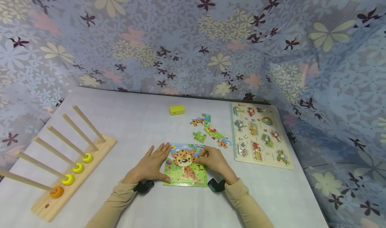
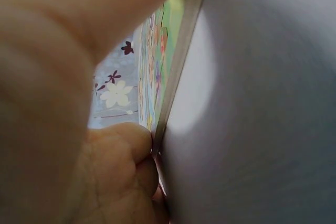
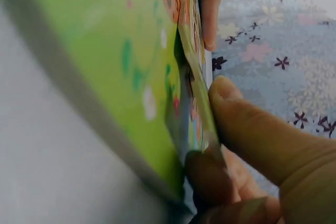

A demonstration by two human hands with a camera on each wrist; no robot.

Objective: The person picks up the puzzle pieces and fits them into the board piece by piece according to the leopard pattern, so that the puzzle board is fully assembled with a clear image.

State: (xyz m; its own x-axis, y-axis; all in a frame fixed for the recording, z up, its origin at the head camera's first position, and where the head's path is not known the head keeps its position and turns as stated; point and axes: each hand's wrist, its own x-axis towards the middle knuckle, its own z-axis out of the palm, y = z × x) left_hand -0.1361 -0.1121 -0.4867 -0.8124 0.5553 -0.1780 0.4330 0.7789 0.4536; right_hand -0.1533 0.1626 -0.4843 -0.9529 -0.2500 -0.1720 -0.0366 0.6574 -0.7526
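A jigsaw puzzle board (image 1: 184, 181) with a spotted leopard cub on green grass lies flat in front of me. My left hand (image 1: 150, 166) rests along its left edge, thumb near the lower corner and fingers stretched toward the upper one. At the board's right side, my right hand (image 1: 215, 160) pinches a puzzle piece (image 3: 195, 77) between thumb and fingers. In the right wrist view that piece is tilted up from the board, one side raised. The left wrist view shows the board's grey edge (image 2: 181, 66) against the left hand's fingers.
Several loose puzzle pieces (image 1: 212, 131) lie beyond the board, to the right. A wooden peg board (image 1: 260, 135) with vehicle pictures is farther right. A yellow block (image 1: 176, 110) sits at the back. On the left stands a wooden rack (image 1: 75, 184) with upright rods and coloured beads.
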